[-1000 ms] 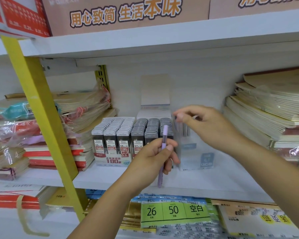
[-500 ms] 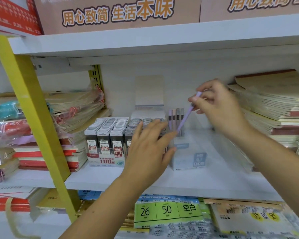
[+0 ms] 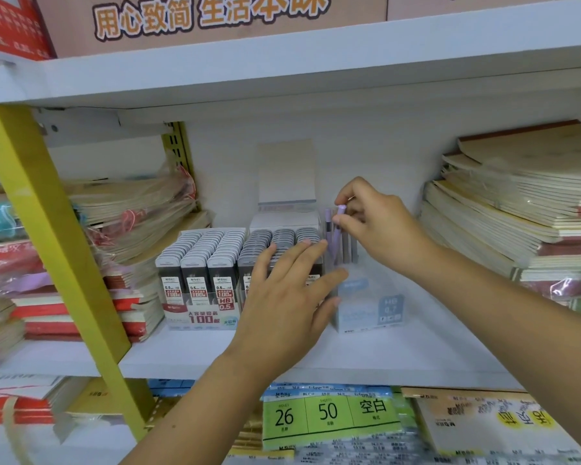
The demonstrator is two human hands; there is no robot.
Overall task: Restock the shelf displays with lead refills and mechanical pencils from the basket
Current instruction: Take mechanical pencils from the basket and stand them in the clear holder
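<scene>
Pencil in right hand (slightly tilted)

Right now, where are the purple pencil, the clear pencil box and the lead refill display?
purple pencil [image 3: 335, 237]: head view, on its barrel.
clear pencil box [image 3: 366, 307]: head view, on its front label.
lead refill display [image 3: 198, 286]: head view, on a front refill case.

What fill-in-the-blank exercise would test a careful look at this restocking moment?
1. The right hand pinches the top of a ___ mechanical pencil over the clear display box.
2. The left hand, fingers straight beside that box, holds ___.
3. The big red number on the front of the lead refill display is ___.
4. The green label under the shelf shows 26 and ___.

Missing words: purple; nothing; 100; 50.
</scene>
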